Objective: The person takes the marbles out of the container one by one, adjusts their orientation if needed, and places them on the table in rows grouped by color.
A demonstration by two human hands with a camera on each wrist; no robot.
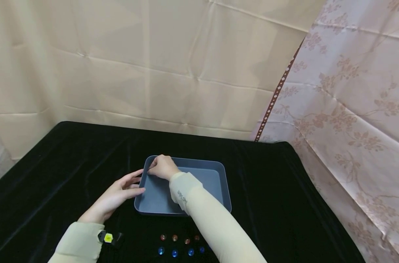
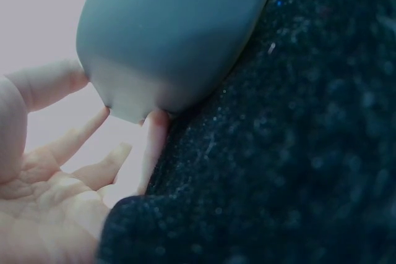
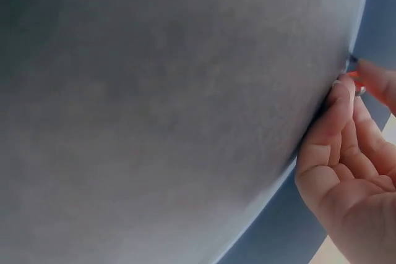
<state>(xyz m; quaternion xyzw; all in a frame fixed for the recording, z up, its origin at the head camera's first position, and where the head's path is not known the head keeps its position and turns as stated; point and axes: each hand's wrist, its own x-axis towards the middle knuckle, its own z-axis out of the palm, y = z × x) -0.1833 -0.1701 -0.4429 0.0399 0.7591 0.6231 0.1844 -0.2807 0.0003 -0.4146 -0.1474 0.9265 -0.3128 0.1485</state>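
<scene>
A blue-grey rectangular tray (image 1: pixel 199 186) lies on the black cloth. My right hand (image 1: pixel 164 168) reaches over it into the far left corner. In the right wrist view, its thumb and fingers pinch a small shiny marble (image 3: pixel 359 89) with red in it, close to the tray wall (image 3: pixel 272 221); the fingers hide most of it. At the tray's left side, my left hand (image 1: pixel 115 193) has its fingers extended. Its fingertips (image 2: pixel 158 119) touch the outer wall of the tray (image 2: pixel 167 35) in the left wrist view.
Before the tray's near edge lie a row of reddish glass marbles (image 1: pixel 175 237) and a row of blue glass marbles (image 1: pixel 175 253), partly covered by my right sleeve (image 1: pixel 219 223). A beige curtain (image 1: pixel 160 73) hangs behind the table, a floral one (image 1: pixel 347 109) at right.
</scene>
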